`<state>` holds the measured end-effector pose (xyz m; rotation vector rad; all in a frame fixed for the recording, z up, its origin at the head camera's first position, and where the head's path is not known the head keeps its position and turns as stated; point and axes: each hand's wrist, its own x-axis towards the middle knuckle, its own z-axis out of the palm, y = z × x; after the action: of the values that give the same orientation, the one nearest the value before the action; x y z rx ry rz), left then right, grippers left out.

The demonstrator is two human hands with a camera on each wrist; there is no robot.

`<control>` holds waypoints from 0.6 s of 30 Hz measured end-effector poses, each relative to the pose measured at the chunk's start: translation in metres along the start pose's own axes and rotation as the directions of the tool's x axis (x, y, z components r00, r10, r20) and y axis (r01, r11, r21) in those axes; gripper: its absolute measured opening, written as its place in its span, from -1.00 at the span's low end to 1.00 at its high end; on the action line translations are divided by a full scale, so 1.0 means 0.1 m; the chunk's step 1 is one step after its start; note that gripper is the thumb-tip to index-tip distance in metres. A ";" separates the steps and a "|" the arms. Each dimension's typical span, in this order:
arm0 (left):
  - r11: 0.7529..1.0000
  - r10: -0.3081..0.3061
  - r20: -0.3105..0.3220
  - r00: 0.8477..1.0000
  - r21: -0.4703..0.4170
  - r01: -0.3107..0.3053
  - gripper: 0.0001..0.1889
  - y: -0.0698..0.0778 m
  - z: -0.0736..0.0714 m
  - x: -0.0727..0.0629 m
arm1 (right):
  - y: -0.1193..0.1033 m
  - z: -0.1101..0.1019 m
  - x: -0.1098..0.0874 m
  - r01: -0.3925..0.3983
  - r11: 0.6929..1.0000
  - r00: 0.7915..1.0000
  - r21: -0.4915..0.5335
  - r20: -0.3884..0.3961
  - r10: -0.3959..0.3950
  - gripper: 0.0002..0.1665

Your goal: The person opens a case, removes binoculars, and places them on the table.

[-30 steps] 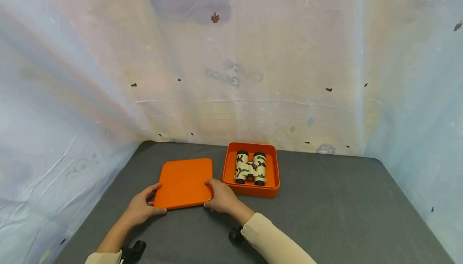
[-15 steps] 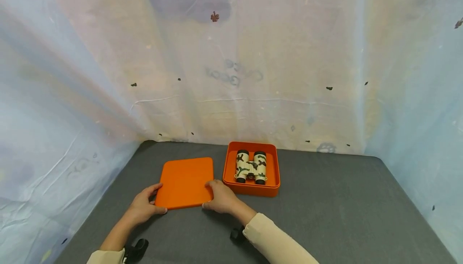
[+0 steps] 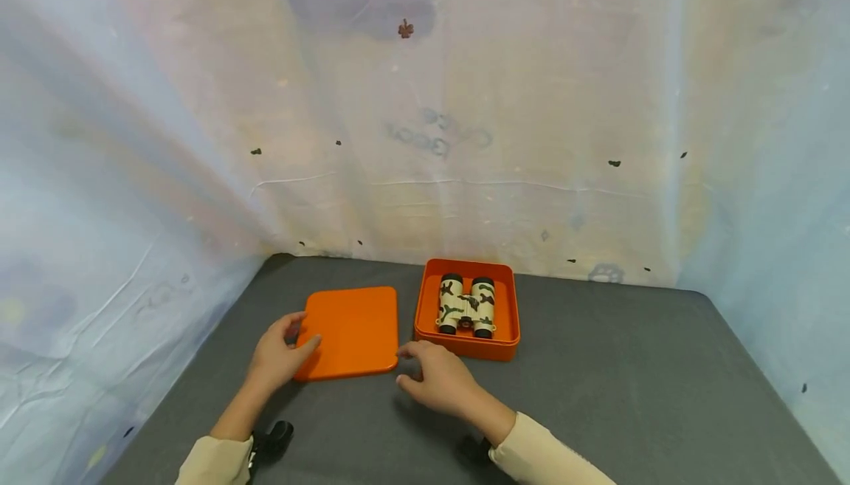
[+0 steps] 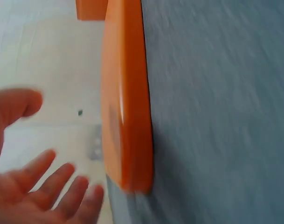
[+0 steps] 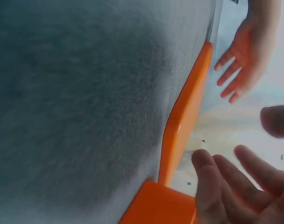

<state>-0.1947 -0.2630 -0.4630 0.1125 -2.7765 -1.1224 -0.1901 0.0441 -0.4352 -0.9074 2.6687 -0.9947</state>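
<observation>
An orange lid (image 3: 355,330) with rounded corners lies flat on the grey table. My left hand (image 3: 279,352) is at its left edge with thumb and fingers spread; in the left wrist view that hand (image 4: 48,186) stands clear of the lid's side (image 4: 135,116). Near the lid's lower right corner is my right hand (image 3: 441,378), thumb and fingers apart and holding nothing. To the right of the lid stands an orange box (image 3: 468,350) without a cover. Inside it lie camouflage-patterned binoculars (image 3: 467,308).
The grey table (image 3: 631,389) reaches back to a pale printed curtain (image 3: 531,101), which also hangs at both sides. A black wrist device (image 3: 275,437) sits below the left hand, by the cream sleeve (image 3: 215,463).
Both hands have let go of the lid, which stays on the table. The left hand has risen slightly over its left edge; the right hand has moved off to the right.
</observation>
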 end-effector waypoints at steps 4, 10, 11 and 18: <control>0.994 -0.010 -0.067 0.998 -0.110 0.002 -0.41 0.13 0.09 0.07 | 0.02 -0.08 -0.16 0.023 0.999 0.998 -0.034 -0.056 -0.025 -0.61; 0.969 0.004 -0.032 0.999 -0.248 -0.012 -0.47 0.34 0.25 0.14 | 0.09 -0.23 -0.32 0.014 0.999 0.997 -0.050 -0.073 -0.018 -0.60; 0.964 0.005 -0.022 1.000 -0.264 -0.011 -0.48 0.38 0.28 0.15 | 0.09 -0.26 -0.34 0.013 0.998 0.997 -0.053 -0.072 -0.017 -0.60; 0.923 0.060 0.023 0.998 -0.382 -0.047 -0.49 0.60 0.54 0.22 | 0.07 -0.48 -0.44 0.002 0.991 0.997 -0.132 -0.072 -0.011 -0.59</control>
<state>-0.2255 -0.1858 -0.4570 -0.0270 -2.5112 -1.6354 -0.1742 0.1007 -0.4057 -0.9219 2.8229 -0.8779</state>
